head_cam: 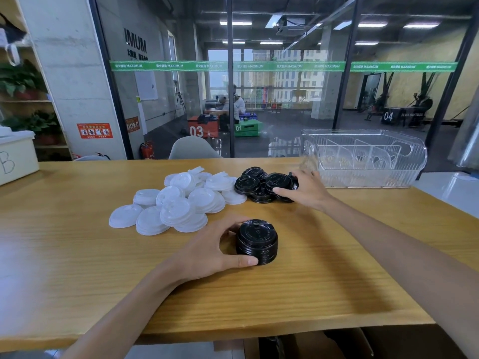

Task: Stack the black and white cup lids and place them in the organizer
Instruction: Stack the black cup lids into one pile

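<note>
A short stack of black lids stands on the wooden table near the middle. My left hand grips it from the left, thumb at the front and fingers round the back. A loose pile of black lids lies further back. My right hand reaches into that pile's right side, thumb and fingers curled round a black lid there. A larger heap of white lids spreads to the left of the black pile. The clear plastic organizer with several dividers sits at the back right.
A cream box marked with a letter sits at the table's far left edge. A pale chair back rises behind the table. A glass wall stands beyond. The table's front edge runs just below my forearms.
</note>
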A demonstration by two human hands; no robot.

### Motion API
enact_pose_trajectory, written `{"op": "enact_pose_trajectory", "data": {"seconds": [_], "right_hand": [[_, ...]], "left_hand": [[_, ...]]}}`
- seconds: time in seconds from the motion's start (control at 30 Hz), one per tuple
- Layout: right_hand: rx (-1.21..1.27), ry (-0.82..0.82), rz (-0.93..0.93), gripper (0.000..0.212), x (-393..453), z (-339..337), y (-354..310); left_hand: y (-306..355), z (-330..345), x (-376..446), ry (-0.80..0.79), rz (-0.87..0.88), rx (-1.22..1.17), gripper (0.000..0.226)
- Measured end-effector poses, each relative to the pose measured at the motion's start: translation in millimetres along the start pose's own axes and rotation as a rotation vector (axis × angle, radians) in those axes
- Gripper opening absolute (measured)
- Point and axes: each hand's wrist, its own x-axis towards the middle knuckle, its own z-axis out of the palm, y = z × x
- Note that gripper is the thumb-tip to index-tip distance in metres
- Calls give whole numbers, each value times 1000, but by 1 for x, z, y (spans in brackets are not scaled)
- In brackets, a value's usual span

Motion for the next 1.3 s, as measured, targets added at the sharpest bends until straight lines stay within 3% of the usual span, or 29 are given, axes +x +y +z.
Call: {"op": "enact_pose_trajectory", "data": {"seconds": [0.1, 0.3, 0.47, 0.57, 0.7, 0.93, 1.0, 1.1, 1.2, 1.3], "right_hand": [[-26, 17, 13, 98, 12, 6, 0], [135, 137, -26, 59, 12, 7, -6], [289, 235, -83, 71, -30, 5, -9], [198, 169, -155, 76, -62, 5, -6], [109, 91, -114, 69, -80, 11, 1], [17, -80, 54, 104, -89, 12, -6], [179, -140, 68, 93, -89, 3, -7], [397, -316, 22, 49, -90, -12, 0], [347, -436, -70, 68, -87, -18, 7], [306, -432, -98, 73, -84, -16, 12]], "left_hand": [[1, 0, -1, 16, 5, 15, 66], [0, 0, -1, 14, 18, 6, 66], [1, 1, -1, 10, 9, 6, 66], [0, 1, -1, 3, 11, 20, 68], [0, 1, -1, 6, 3, 28, 70], [0, 2, 0, -1, -5, 20, 70], [-1, 1, 0, -2, -10, 23, 70], [-1, 1, 0, 0, -22, 30, 70], [-1, 1, -1, -2, -28, 32, 69], [0, 1, -1, -4, -32, 34, 69]]}}
